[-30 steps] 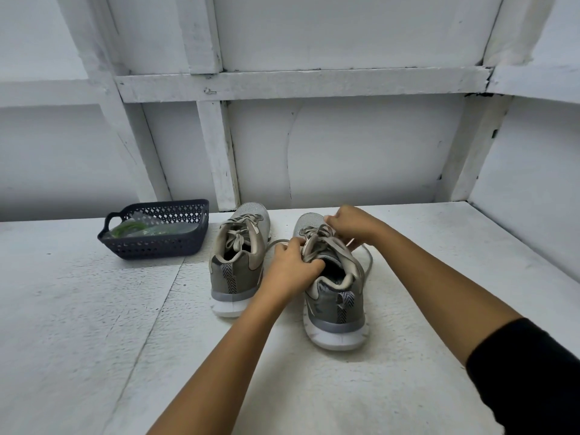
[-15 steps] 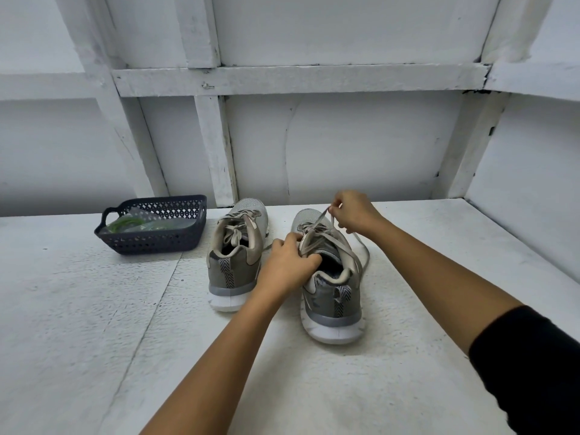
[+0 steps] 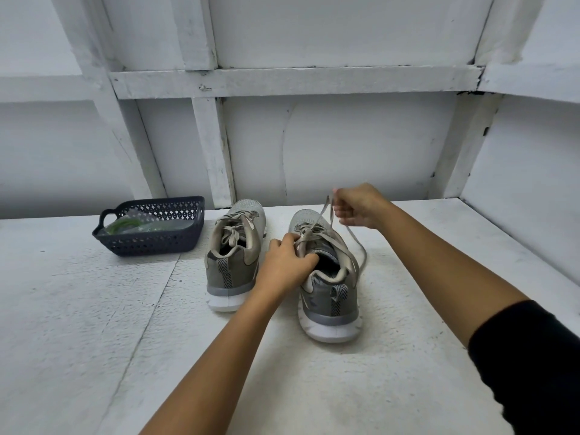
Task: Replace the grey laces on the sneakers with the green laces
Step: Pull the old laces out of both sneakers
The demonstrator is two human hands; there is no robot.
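Unlacing the nearer sneaker has barely begun; no green lace is in either shoe.
Nearest, the left hand is curled around the crossed grey lace at that sneaker's tongue, steadying it. Above its toe, the right hand pinches one lace end and holds it raised and taut, and another strand trails on the worktop to the sneaker's right. To its left, the other sneaker stands with its bow tied. Farther left and behind it, the basket holds the green laces, well apart from both hands. Both shoes remain to be stripped and relaced.
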